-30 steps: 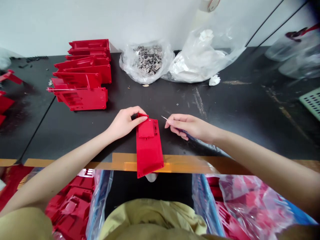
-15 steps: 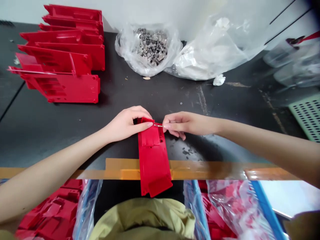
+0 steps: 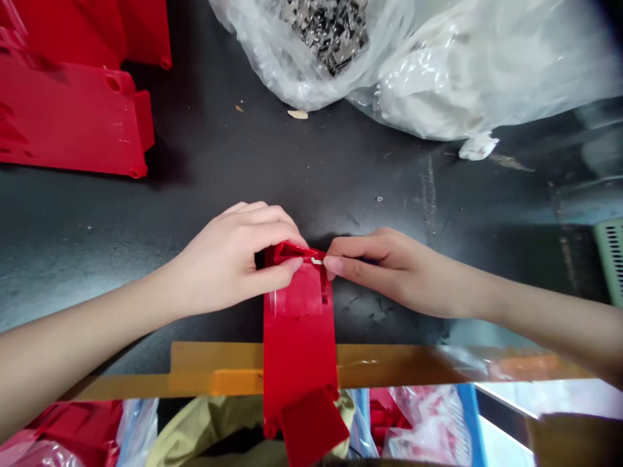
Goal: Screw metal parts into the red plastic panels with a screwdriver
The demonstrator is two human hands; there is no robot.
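A long red plastic part (image 3: 299,337) lies across the near edge of the black table (image 3: 292,168), its lower end hanging over the edge. My left hand (image 3: 238,259) is closed on the part's far end, thumb pressed on its top face. My right hand (image 3: 389,269) pinches a thin metal pin (image 3: 317,261), whose tip meets the part's far right corner. Only a short piece of the pin shows between the fingers and the part.
A stack of red plastic parts (image 3: 73,97) sits at the far left. A clear bag of small grey metal pieces (image 3: 331,26) and a white plastic bag (image 3: 477,71) lie at the back. A green perforated tray (image 3: 612,256) is at the right edge. Bags of red parts (image 3: 418,421) sit below the table.
The view has moved closer and lower. My right hand has pushed the pin leftward into the part's far corner, so less of it shows. My left hand still holds the part's end.
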